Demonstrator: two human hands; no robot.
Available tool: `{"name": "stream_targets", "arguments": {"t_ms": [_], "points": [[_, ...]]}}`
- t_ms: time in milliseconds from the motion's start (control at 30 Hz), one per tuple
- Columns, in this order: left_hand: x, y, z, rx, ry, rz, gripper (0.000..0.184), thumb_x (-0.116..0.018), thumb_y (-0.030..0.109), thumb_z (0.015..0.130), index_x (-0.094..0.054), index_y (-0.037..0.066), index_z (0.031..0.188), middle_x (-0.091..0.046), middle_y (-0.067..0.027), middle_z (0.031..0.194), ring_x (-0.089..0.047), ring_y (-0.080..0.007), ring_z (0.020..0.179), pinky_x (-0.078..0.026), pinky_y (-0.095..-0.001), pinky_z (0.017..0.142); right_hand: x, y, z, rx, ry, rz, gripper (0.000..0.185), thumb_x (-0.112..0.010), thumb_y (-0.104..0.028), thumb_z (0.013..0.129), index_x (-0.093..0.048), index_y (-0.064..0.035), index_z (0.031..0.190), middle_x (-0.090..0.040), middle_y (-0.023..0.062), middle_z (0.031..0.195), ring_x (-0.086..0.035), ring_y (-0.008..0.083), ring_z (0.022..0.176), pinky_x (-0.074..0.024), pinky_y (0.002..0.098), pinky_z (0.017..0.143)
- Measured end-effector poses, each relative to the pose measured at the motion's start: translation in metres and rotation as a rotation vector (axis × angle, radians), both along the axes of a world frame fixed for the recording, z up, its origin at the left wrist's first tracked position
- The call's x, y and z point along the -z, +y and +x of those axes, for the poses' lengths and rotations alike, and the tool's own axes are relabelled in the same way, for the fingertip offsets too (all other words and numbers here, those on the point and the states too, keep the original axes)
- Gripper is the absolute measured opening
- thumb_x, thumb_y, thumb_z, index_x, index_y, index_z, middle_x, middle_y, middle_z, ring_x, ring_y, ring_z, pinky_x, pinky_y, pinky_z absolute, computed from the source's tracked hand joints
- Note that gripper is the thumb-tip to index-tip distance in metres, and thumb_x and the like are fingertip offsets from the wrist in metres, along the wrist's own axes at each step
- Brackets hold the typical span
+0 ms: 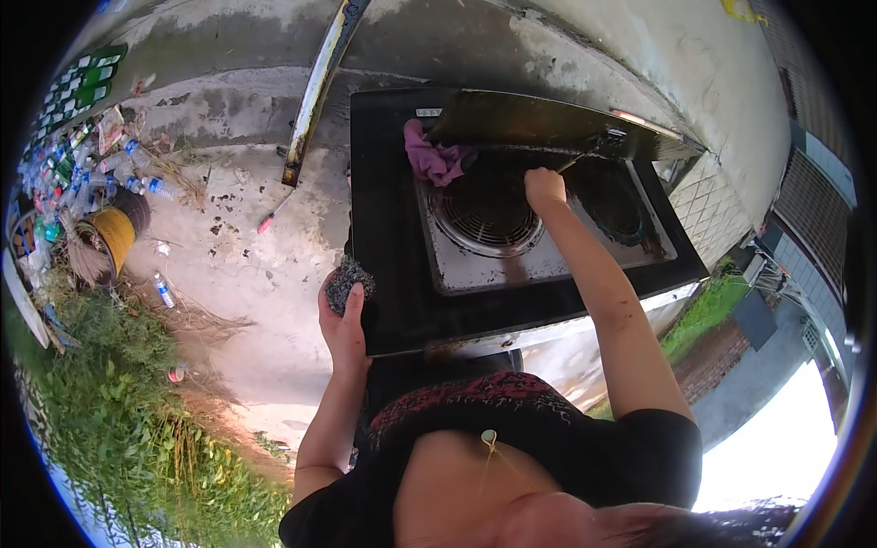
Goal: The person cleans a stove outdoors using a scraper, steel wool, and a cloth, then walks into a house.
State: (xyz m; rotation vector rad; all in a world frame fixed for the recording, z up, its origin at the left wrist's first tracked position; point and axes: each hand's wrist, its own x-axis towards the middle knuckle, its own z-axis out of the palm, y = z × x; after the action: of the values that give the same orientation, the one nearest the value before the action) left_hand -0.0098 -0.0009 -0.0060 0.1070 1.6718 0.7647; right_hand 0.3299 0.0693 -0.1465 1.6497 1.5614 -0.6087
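My left hand grips a dark grey steel wool scrubber beside the left edge of a black range hood. The hood lies with its greasy inside facing up, showing a round fan grille and a second dark round opening. Between these two, my right hand is closed in a fist around a thin tool. Only a short length of that tool shows, and its kind is unclear. A purple cloth is bunched on the hood's upper left corner. Behind my right hand, a dark panel stands tilted up.
A rusty metal bar leans left of the hood. A small red-handled tool lies on the concrete ground. Plastic bottles, a yellow bucket and green plants are at far left. A wall rises behind.
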Motion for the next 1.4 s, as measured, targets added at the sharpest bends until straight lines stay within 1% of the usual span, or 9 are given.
{"name": "stream_targets", "arguments": {"t_ms": [167,333,433,600,733,933,1033,1167,1400], "points": [[0.001,0.005,0.003,0.034,0.043,-0.014,0.035,-0.054,0.013,0.081,-0.041,-0.001,0.11,-0.05,-0.0066,0.098,-0.049,-0.0133,0.087,-0.041,-0.0244,0.077,-0.009,-0.004,0.004,-0.017,0.019,-0.028,0.015,-0.048,-0.007,0.071,-0.062,-0.0072,0.076,-0.061,0.0133,0.08,-0.06,0.0281,0.075,-0.0489,0.0362,0.063],[0.003,0.001,0.004,0.053,0.087,0.016,0.033,-0.053,0.015,0.081,-0.042,0.0,0.109,-0.051,-0.0065,0.094,-0.051,-0.0135,0.083,-0.044,-0.025,0.072,0.024,-0.002,0.014,-0.025,0.043,0.098,0.014,-0.048,-0.007,0.07,-0.061,-0.0081,0.073,-0.061,0.0124,0.076,-0.06,0.0276,0.074,-0.049,0.0362,0.062],[0.002,-0.003,-0.001,0.0,0.017,-0.039,0.038,-0.055,0.011,0.08,-0.04,-0.002,0.113,-0.05,-0.0065,0.1,-0.048,-0.0126,0.089,-0.039,-0.0232,0.08,0.012,0.003,0.015,-0.058,0.045,0.033,0.013,-0.048,-0.007,0.07,-0.061,-0.0073,0.071,-0.061,0.0117,0.074,-0.06,0.0279,0.073,-0.049,0.0357,0.062],[-0.001,-0.002,0.0,0.017,0.042,-0.058,0.038,-0.055,0.012,0.08,-0.041,-0.001,0.112,-0.049,-0.0063,0.1,-0.048,-0.0128,0.088,-0.039,-0.0234,0.08,0.016,-0.03,0.027,-0.101,0.132,0.137,0.015,-0.046,-0.009,0.073,-0.053,-0.0052,0.085,-0.058,0.0122,0.079,-0.06,0.0264,0.068,-0.049,0.0354,0.057],[0.003,0.001,0.002,0.02,0.066,-0.037,0.038,-0.055,0.013,0.08,-0.041,-0.001,0.112,-0.049,-0.0065,0.1,-0.048,-0.013,0.088,-0.039,-0.0238,0.08,0.049,-0.041,0.024,-0.102,0.089,0.163,0.013,-0.045,-0.008,0.073,-0.052,-0.0029,0.083,-0.056,0.0133,0.077,-0.06,0.0272,0.062,-0.0492,0.0349,0.052],[0.0,0.002,0.005,0.021,0.052,-0.029,0.036,-0.055,0.015,0.08,-0.042,-0.001,0.11,-0.05,-0.0058,0.098,-0.048,-0.0123,0.087,-0.04,-0.0237,0.078,0.049,-0.055,0.036,-0.143,0.086,0.268,0.018,-0.046,-0.008,0.073,-0.049,-0.0023,0.09,-0.055,0.0121,0.08,-0.059,0.0269,0.061,-0.0489,0.0333,0.049],[0.005,-0.004,0.003,0.053,0.069,-0.034,0.033,-0.055,0.015,0.08,-0.043,0.0,0.107,-0.051,-0.0049,0.096,-0.049,-0.0118,0.084,-0.04,-0.0235,0.075,0.021,-0.016,0.04,0.01,0.151,0.12,0.025,-0.049,-0.006,0.07,-0.052,-0.007,0.095,-0.057,0.012,0.08,-0.059,0.0288,0.07,-0.0492,0.0362,0.058],[0.005,-0.006,-0.001,0.075,0.094,0.001,0.032,-0.055,0.014,0.08,-0.043,0.0,0.107,-0.052,-0.0052,0.096,-0.049,-0.0122,0.084,-0.04,-0.024,0.075,-0.002,-0.018,0.014,-0.041,0.227,0.046,0.021,-0.045,-0.007,0.074,-0.055,-0.0079,0.093,-0.058,0.014,0.077,-0.059,0.0291,0.077,-0.0489,0.0374,0.063],[-0.004,0.005,0.011,-0.029,0.06,-0.025,0.031,-0.056,0.015,0.08,-0.044,0.0,0.104,-0.052,-0.0061,0.094,-0.05,-0.0127,0.084,-0.041,-0.0246,0.074,0.03,-0.011,-0.006,0.066,0.148,0.133,0.014,-0.046,-0.007,0.074,-0.058,-0.0031,0.08,-0.06,0.0154,0.078,-0.06,0.0287,0.076,-0.0499,0.0369,0.063]]}}
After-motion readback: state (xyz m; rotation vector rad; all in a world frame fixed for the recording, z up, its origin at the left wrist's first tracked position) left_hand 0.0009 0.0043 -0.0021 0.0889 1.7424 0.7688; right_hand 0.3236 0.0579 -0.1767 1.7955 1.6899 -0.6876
